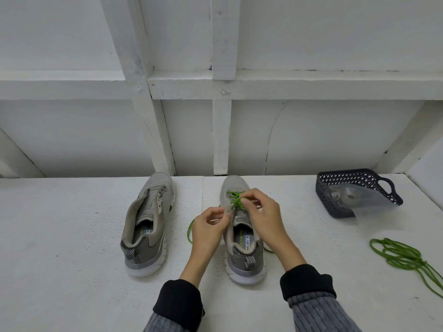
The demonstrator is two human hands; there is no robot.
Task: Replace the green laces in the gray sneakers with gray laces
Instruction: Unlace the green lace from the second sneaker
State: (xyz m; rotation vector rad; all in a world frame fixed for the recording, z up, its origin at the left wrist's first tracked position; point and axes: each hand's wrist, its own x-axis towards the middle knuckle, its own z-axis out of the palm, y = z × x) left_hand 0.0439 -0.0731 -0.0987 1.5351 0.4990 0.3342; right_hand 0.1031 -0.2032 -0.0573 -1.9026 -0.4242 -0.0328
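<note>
Both hands pinch the green lace [236,200] on the right sneaker [242,236]: left hand [211,227], right hand [260,212]. It looks soft and limp; best pulled near each eyelet.

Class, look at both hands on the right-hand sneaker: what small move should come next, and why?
Probably draw the green lace out of its next eyelet. The right hand pinches it over the right sneaker, still partly laced, and the left hand works beside it. The left sneaker is already bare, its removed lace lying aside.
</note>
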